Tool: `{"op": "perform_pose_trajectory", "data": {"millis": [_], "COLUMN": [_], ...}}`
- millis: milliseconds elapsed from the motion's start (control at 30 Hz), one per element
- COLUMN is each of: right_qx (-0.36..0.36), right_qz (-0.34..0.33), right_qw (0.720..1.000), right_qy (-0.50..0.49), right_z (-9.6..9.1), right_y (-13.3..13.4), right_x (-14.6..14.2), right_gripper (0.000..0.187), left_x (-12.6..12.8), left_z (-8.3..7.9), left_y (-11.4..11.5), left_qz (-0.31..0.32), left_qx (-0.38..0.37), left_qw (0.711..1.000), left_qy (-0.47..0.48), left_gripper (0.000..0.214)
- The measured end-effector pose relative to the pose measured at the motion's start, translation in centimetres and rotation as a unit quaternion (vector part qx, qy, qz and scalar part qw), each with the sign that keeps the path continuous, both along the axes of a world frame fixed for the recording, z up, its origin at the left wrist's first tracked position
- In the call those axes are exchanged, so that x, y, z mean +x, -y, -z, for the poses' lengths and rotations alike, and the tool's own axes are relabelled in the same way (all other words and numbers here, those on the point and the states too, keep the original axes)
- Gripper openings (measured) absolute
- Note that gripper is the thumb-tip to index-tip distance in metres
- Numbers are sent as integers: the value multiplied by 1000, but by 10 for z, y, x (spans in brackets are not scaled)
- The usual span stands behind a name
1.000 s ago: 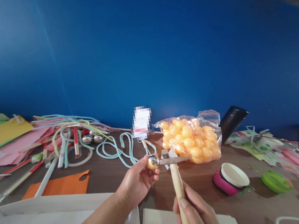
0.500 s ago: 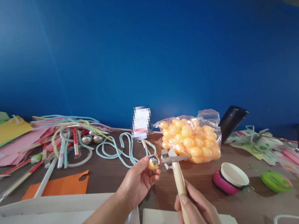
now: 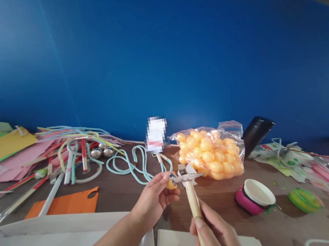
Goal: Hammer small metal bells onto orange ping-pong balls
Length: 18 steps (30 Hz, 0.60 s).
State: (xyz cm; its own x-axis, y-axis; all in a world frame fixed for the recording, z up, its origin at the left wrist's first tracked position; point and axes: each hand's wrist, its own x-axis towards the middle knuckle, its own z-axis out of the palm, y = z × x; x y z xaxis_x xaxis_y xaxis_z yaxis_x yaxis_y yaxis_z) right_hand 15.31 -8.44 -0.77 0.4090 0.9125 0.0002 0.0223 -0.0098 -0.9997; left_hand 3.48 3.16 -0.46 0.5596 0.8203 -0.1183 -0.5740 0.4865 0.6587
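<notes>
My left hand [image 3: 155, 198] pinches a small shiny silver ball [image 3: 171, 180] between thumb and fingers. The ball's lower side looks yellow, perhaps by reflection. My right hand [image 3: 215, 233] is wrapped round the wooden handle of a hammer [image 3: 194, 202]. The hammer's head lies sideways, its left end right at the ball; it seems to touch it. Just behind the head stands a small white box [image 3: 191, 168], partly covered. A clear bag of orange balls [image 3: 211, 153] lies beyond, to the right.
Blue cords [image 3: 128, 167] lie left of a blurred white tag [image 3: 156, 135]. Several silver balls [image 3: 107, 151] sit among sticks and tubes. A white tray [image 3: 59, 230] is front left, a pink-sleeved cup [image 3: 254, 196] right, beside a green-yellow coil [image 3: 305, 200]. A blue wall [image 3: 151, 49] stands behind.
My right hand has moved the hammer a little left, bringing its head up against the ball. The ball has shifted slightly right and down in my left hand.
</notes>
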Motion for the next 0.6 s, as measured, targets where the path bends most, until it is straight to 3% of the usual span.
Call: {"op": "perform_pose_trajectory", "data": {"millis": [600], "right_qx": [-6], "right_qz": [-32], "right_qw": [999], "right_qy": [16], "right_z": [1], "right_y": [-1], "right_x": [3], "right_gripper": [47], "left_x": [0], "left_z": [3], "left_y": [-1], "left_qz": [-28], "left_qx": [14], "left_qw": [999], "left_qy": [-14], "left_gripper": [22]}}
